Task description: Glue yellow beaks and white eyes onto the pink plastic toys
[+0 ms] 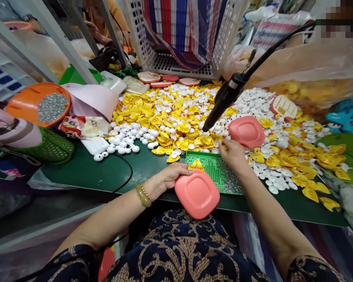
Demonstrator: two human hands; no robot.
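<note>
My left hand (176, 172) is closed on a coral-pink rounded-square plastic part (197, 196), tilted toward me. A small yellow plastic piece (196, 165) stands at the far edge of that part, by my thumb. My right hand (233, 154) is over the right side of a green perforated tray (206, 160), by the edge of the pile, with its fingers drawn together; whatever they hold is hidden. Small metal screws (232, 182) lie in the tray beneath my right wrist. Above hangs a black electric screwdriver (223, 102), pointing down to the left.
Yellow plastic pieces (135, 109) and white round pieces (123, 139) cover much of the green table (153, 172). Another coral part (247, 131) lies on the pile. An orange bowl (23, 103) of metal bits is at left. A white crate (138, 35) stands behind.
</note>
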